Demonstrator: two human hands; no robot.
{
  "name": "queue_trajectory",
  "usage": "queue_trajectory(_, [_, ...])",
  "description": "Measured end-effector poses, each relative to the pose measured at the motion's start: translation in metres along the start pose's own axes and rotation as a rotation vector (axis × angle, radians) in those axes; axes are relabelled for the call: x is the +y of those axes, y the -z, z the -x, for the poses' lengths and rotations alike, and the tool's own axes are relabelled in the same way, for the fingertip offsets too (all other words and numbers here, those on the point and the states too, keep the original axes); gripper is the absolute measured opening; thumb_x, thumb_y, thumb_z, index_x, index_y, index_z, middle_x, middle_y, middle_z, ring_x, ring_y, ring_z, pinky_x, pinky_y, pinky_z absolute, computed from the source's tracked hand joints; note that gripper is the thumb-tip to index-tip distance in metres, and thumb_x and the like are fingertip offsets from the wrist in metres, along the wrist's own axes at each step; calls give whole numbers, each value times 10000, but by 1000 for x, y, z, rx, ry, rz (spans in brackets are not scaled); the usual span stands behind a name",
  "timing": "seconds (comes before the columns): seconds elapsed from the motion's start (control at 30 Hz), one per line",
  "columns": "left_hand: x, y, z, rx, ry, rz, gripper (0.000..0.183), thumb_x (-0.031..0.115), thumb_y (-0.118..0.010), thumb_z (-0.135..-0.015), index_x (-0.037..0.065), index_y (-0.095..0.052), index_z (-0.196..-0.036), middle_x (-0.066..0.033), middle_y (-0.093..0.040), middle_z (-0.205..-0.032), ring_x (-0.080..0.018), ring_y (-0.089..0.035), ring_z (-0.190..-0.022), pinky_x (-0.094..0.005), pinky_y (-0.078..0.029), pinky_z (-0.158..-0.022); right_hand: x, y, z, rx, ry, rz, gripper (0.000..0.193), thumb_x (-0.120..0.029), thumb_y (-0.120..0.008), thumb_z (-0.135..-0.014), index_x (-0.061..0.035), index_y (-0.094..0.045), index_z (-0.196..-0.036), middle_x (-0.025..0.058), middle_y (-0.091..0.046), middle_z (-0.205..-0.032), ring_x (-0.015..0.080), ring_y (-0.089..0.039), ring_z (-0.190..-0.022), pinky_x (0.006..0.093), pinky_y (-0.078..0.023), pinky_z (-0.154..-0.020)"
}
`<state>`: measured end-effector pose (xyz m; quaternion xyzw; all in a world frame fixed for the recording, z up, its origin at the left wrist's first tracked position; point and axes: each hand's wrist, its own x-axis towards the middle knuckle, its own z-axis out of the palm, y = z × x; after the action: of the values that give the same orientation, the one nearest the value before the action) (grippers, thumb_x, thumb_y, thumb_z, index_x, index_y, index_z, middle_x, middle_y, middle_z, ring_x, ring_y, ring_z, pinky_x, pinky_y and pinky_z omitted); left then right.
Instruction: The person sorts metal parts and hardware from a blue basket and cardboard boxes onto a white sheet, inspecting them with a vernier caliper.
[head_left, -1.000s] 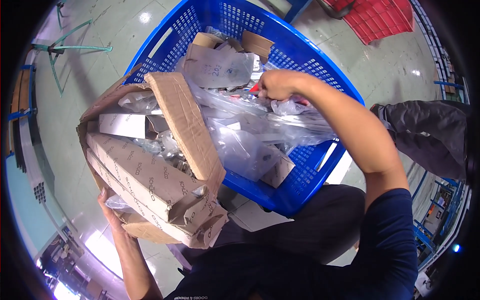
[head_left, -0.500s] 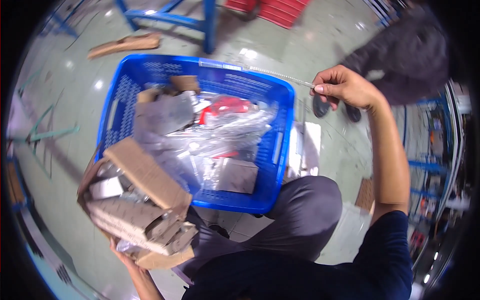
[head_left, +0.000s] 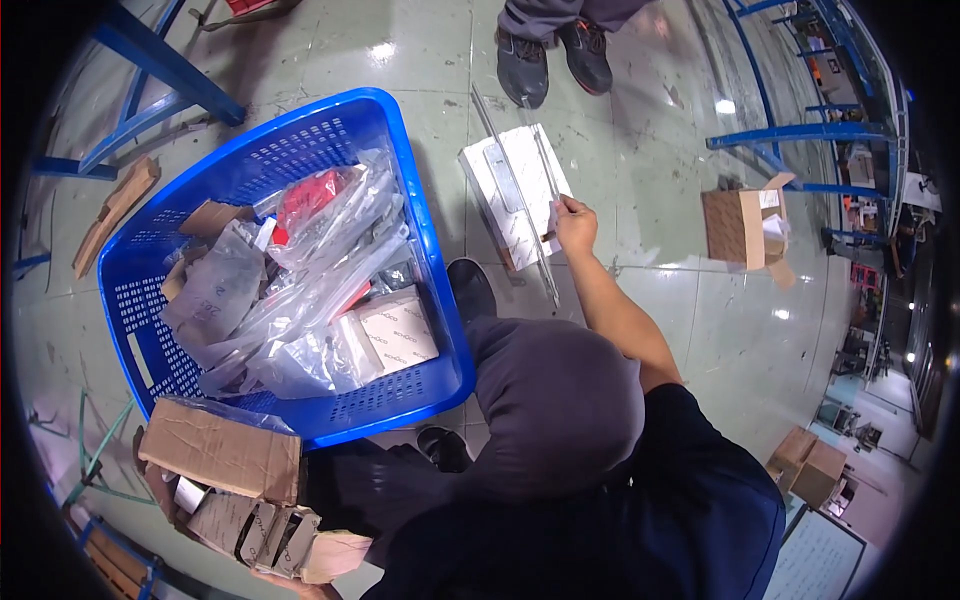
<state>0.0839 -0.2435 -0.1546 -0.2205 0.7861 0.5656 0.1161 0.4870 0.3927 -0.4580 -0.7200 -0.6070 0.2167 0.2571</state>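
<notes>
One big blue plastic basket (head_left: 140, 330), its walls a grid of small holes, took up the left of our view on the glossy grey-green floor (head_left: 700, 330). It was heaped with crinkled clear plastic bags (head_left: 300, 290), a red item (head_left: 305, 195) showing through one near the top, scraps of brown card (head_left: 215, 215) at its left, and a small white box (head_left: 398, 332) with faint print lying near its lower right corner. Below the basket we carried a torn brown cardboard carton (head_left: 225, 452), rough and creased, with smaller pale printed boxes (head_left: 262, 525) spilling from its lower end; our left hand (head_left: 160, 490) was mostly hidden beneath it, so we could not tell how its fingers sat. Right of the basket a flat white rectangular package (head_left: 505, 205) lay on the floor, with long thin metal rods (head_left: 515, 195) lying across it. Our right hand (head_left: 575, 222) reached out just beside that package, fingers pinched on the upper end of a thin rod (head_left: 548, 268) that slanted down past the package's edge. Farther right stood an open brown carton (head_left: 740, 228) with a white label on its flap. Another person's dark shoes (head_left: 552, 62) stood at the top edge, near the rods.
</notes>
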Motion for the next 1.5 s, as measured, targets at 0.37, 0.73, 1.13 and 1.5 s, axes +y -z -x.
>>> queue_trajectory(0.37, [-57,48,-64,-144,-234,-5,653,547,-469,-1076,93,-431,-1544,-206,-502,-1531,-391,-562,-1342,-548,-526,-1082,-16,4,23,-135,291,379,380,-280,-753,-958,-65,-770,-1270,174,-714,-1112,386,-720,-949,447,-570,-914])
queue_trajectory(0.73, [-42,29,-23,-49,-21,217,636,573,-412,-1071,113,-455,-1509,-169,-539,-1493,-356,-591,-1314,-551,-587,-1001,-314,88,-34,-753,687,-320,412,-350,-731,-1026,-35,-745,-1291,90,-782,-1154,146,-711,-1033,308,-554,-922])
queue_trajectory(1.13, [-2,-19,10,-31,221,487,807,601,-551,-1008,106,-389,-1623,-154,-472,-1586,-370,-519,-1405,-545,-490,-1128,-359,-56,229,-1550,1246,981,864,-699,-670,-944,43,-652,-1387,198,-686,-1403,376,-672,-1278,498,-541,-1055])
queue_trajectory(1.5, [-29,14,-44,9,70,388,756,557,-543,-1026,92,-408,-1607,-175,-448,-1608,-391,-499,-1421,-562,-490,-1126,-340,-156,289,-1690,1030,1302,631,-552,-869,-830,-173,-767,-1324,58,-753,-1322,349,-698,-1238,615,-560,-995])
